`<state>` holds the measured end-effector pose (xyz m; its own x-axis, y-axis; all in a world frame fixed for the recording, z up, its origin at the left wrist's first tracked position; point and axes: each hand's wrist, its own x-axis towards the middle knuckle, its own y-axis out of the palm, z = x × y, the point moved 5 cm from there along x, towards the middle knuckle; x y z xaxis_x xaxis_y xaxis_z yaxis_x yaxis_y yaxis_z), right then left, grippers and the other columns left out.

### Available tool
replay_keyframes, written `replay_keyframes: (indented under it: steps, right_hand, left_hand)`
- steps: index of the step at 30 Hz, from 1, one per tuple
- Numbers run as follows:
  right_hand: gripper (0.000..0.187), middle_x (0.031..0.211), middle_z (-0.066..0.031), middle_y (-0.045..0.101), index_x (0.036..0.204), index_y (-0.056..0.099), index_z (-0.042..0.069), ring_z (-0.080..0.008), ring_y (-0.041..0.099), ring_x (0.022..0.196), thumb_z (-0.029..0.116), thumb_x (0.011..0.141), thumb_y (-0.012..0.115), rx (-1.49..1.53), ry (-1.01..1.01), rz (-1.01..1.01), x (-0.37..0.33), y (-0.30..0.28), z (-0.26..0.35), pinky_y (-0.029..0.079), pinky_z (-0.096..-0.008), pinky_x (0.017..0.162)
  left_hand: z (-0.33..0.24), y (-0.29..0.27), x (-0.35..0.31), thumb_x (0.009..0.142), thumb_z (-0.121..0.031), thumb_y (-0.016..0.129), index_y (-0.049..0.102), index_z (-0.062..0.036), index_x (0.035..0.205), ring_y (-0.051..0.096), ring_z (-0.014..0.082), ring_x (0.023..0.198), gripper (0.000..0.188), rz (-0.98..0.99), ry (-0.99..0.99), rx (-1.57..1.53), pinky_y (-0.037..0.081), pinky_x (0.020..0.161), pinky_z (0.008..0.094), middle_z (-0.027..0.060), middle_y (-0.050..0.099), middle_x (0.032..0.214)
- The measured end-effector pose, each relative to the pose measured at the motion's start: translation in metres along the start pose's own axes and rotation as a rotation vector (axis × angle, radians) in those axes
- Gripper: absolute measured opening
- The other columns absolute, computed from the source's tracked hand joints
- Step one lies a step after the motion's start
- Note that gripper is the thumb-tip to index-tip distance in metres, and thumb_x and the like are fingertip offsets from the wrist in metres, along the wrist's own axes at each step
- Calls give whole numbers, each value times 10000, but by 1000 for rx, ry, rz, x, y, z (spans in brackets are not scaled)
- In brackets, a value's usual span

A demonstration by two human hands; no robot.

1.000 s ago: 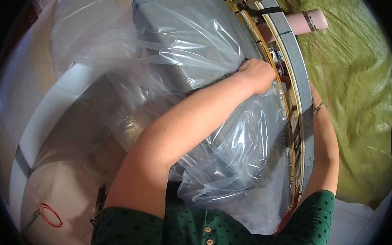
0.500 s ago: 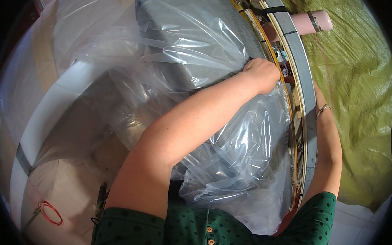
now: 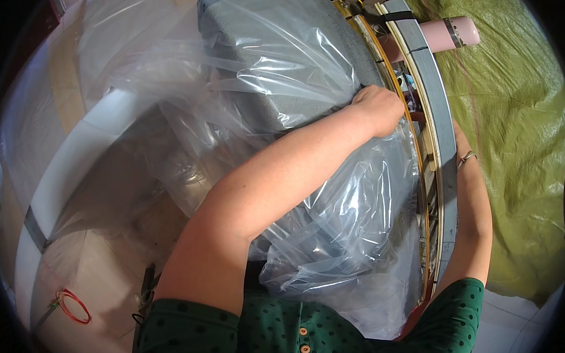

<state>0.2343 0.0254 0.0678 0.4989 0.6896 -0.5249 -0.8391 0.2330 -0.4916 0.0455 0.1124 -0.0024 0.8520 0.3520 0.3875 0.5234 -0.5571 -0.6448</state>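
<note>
Shifted slightly right in view since a second ago, one curved frame (image 3: 434, 88), right of one grey block (image 3: 257, 40), has my curled left hand (image 3: 381, 110) at its inner edge, my right hand (image 3: 460, 136) mostly hidden behind, what either pinches I can't tell.

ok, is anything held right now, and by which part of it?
Can't tell. Left grip is curled at the clear plastic; what's inside is hidden. Right grip is mostly hidden behind the curved grey panel.
</note>
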Motion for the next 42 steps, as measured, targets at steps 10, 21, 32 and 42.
replay_keyframes:
  steps: [10,21,32,42]
  right_hand:
    - [370,1034,-99,607,1187,507,21,-163,603,870,169,856,578,-18,-19,3,3,3,3,486,-279,782]
    - [346,945,-70,621,1153,528,14,-119,584,816,115,834,616,-386,-896,-878,-13,-55,51,473,-253,746]
    - [276,769,-104,630,977,594,-16,-214,608,696,169,782,656,-375,-771,-754,-122,84,-29,474,-310,647]
    - [171,706,9,578,921,610,16,-41,502,582,163,835,611,357,-728,-315,-125,115,-55,384,-176,492]
  left_hand:
    - [1,-1,0,779,-186,545,645,-21,791,617,304,816,194,6,-2,7,481,726,417,151,638,832]
    - [-4,1,2,796,-226,529,617,-64,843,594,338,833,190,-22,5,-58,462,718,450,152,624,846]
    - [-2,-25,-10,812,-226,580,551,-31,765,548,239,582,203,-204,84,-363,421,559,327,122,559,631]
    - [-59,-19,-61,797,-161,596,537,-32,801,586,310,634,142,-152,95,-290,440,561,343,132,580,683]
